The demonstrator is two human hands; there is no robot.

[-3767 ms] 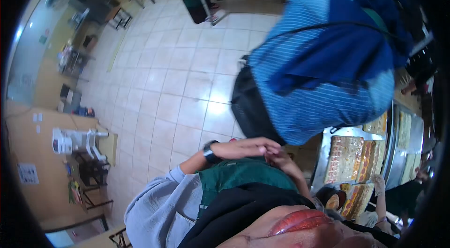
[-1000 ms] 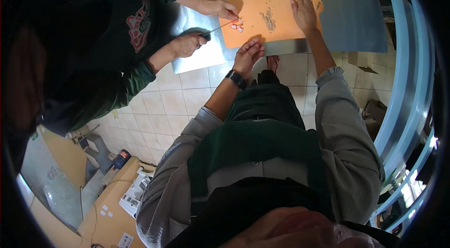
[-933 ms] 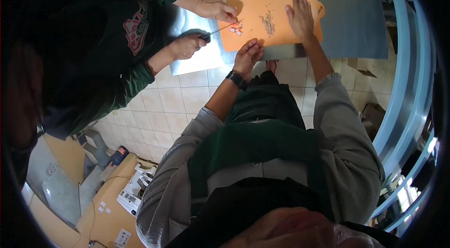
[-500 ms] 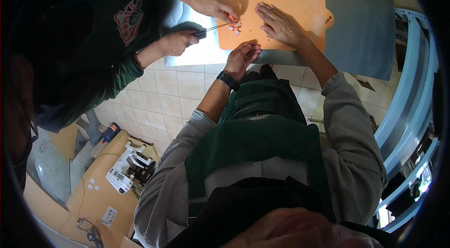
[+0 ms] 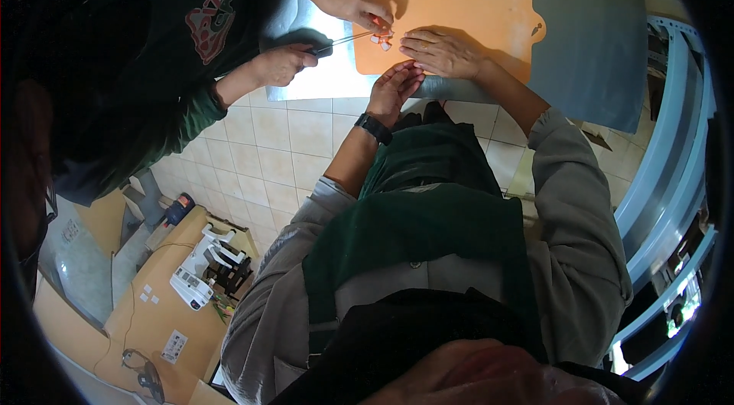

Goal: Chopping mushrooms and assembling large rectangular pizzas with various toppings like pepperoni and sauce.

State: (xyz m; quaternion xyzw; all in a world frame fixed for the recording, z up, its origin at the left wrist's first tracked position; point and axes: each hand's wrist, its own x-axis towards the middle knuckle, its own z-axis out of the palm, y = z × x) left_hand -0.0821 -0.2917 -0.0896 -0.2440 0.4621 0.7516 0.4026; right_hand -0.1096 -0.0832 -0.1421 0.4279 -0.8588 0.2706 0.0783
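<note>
Co-worker: a person in dark green [image 5: 153, 61] stands at 9 o'clock, leaning over the same work surface.
Metal table: the grey tabletop [image 5: 589, 45] fills 12 to 2 o'clock.
Orange board: the cutting board [image 5: 466, 0] lies flat on the table at 12 o'clock, its holed tab pointing to 3.
Right hand: it [image 5: 440, 55] lies palm down near the board's 7 o'clock corner, fingers straight and nearly pressed together, pointing to 9.
Left hand: it [image 5: 395, 90] sits just off the board's 7 o'clock edge, fingers curled close together, cupped beside the right thumb; whether they pinch anything, one cannot tell.
Knife: the co-worker's lower hand [image 5: 281, 66] grips it [image 5: 344, 40], blade toward 2 o'clock.
Red-and-white pieces: a small cluster [image 5: 381, 43] sits at the board's 8 o'clock side, under the co-worker's upper hand [image 5: 353, 3].
Brown bits: 1 second ago they lay mid-board; now none show there, and the right hand has swept across to the left one. The gathering looks nearly done, though where the bits are is hidden.
</note>
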